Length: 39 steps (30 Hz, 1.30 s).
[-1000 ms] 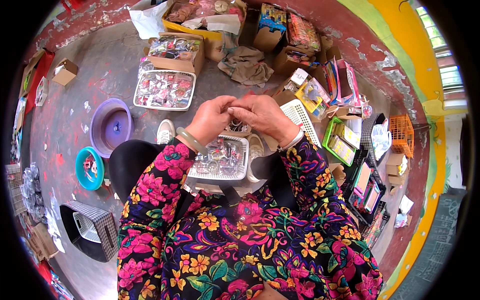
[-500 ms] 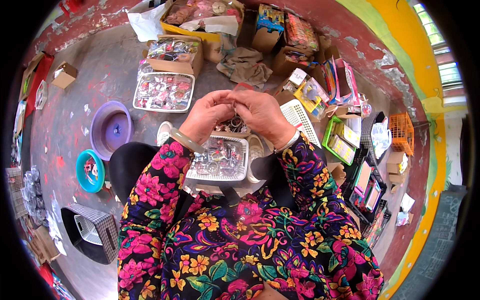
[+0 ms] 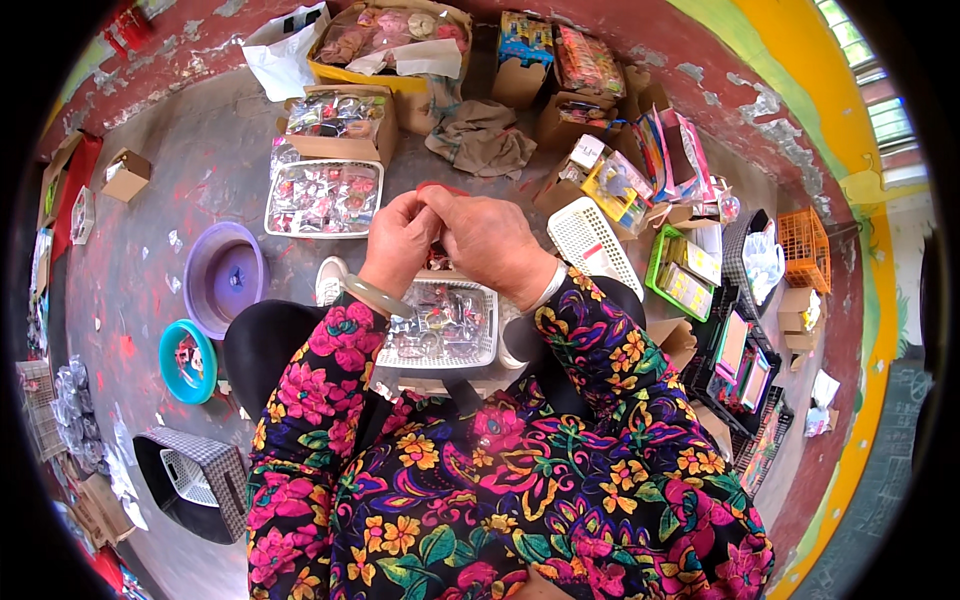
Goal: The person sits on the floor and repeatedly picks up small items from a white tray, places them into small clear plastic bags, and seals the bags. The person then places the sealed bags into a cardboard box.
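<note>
My left hand (image 3: 400, 238) and my right hand (image 3: 492, 240) meet above a white mesh basket (image 3: 486, 352) that rests on my lap, full of small wrapped items. Both hands pinch one small item with a thin red band (image 3: 436, 188) showing above the fingertips. A pale green bangle (image 3: 372, 294) circles my left wrist. My floral sleeves come up from the lower edge.
A second white tray (image 3: 270, 214) of wrapped items and a cardboard box (image 3: 380, 140) lie ahead on the grey floor. A purple basin (image 3: 222, 276) and teal bowl (image 3: 186, 360) sit left. A white basket (image 3: 592, 242), green tray (image 3: 684, 274) and more boxes crowd the right.
Both hands have stayed together over the basket, shifting slightly upward while working the small item between the fingers.
</note>
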Available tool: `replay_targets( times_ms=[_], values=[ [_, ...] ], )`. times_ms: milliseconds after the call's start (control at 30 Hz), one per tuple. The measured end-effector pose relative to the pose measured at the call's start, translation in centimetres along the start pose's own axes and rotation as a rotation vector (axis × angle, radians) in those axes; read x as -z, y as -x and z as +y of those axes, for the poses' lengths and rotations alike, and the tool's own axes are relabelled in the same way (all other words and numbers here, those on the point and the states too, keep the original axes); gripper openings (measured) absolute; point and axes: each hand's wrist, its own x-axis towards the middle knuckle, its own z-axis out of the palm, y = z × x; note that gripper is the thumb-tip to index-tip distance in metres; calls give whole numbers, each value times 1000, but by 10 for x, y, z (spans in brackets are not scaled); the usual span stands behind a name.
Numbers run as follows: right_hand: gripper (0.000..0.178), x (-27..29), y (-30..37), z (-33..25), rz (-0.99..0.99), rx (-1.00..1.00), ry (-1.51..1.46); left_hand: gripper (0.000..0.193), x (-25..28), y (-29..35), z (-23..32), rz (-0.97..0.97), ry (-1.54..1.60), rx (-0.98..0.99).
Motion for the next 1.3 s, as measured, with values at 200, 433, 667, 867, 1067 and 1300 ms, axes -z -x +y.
replay_targets(
  times_ms=[200,433,667,867,1067,1300],
  values=[
    [31,-8,0,1,72,51,-39,17,0,-3,-2,49,164,-10],
    [21,31,-15,20,621,85,-352,19,12,10,36,167,221,-19],
    [16,-44,-39,109,54,-241,-351,26,16,33,67,103,255,-149],
    [20,-149,-6,164,-835,-367,-191,25,16,45,78,140,298,-150],
    [20,-223,27,181,-815,-288,-15,25,21,53,81,146,318,-116],
    [29,-266,41,177,-865,-605,66,26,14,51,86,151,325,-37]
  ],
)
